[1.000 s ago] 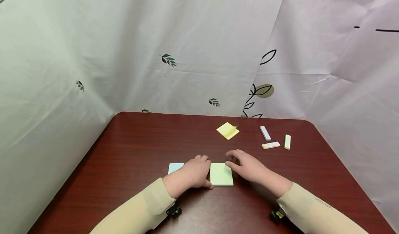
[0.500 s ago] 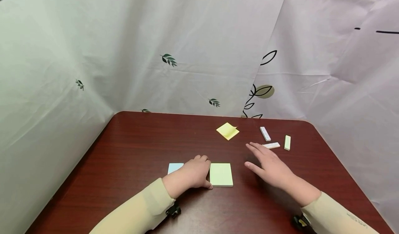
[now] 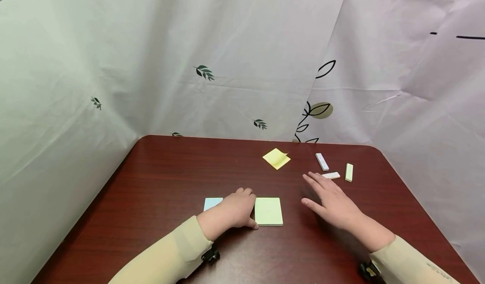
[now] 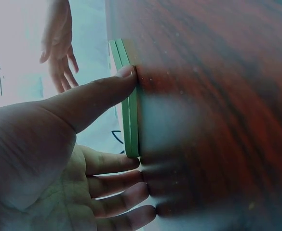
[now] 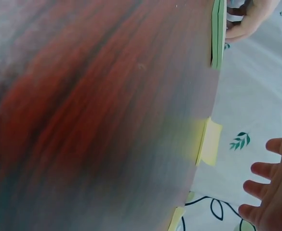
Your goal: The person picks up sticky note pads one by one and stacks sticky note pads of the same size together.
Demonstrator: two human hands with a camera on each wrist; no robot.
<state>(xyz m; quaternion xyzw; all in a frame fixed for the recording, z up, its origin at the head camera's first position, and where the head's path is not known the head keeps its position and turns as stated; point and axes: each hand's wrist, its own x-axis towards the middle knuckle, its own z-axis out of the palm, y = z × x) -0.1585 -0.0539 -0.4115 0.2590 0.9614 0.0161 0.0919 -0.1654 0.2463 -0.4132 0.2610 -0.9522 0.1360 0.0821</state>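
Observation:
A light green sticky-note pad (image 3: 268,211) lies flat on the table; side-on in the left wrist view, the green stack (image 4: 130,115) shows two layers. My left hand (image 3: 235,210) holds its left side, thumb (image 4: 107,89) at the near corner and index fingertip at the far one. A light blue pad (image 3: 212,203) is partly hidden behind that hand. My right hand (image 3: 335,202) is raised off the table to the right of the green pad, fingers spread and holding nothing. In the right wrist view its fingers (image 5: 263,178) show at the right edge.
Farther back on the brown table (image 3: 182,162) lies a yellow pad (image 3: 276,159) with a lifted corner. Right of it are two narrow white strips (image 3: 322,161) and a narrow pale green one (image 3: 349,172). A patterned white curtain (image 3: 235,57) hangs around the table.
My right hand has moved away from the green pad to the right, and its fingers have straightened. My left hand has stayed at the pad's left side.

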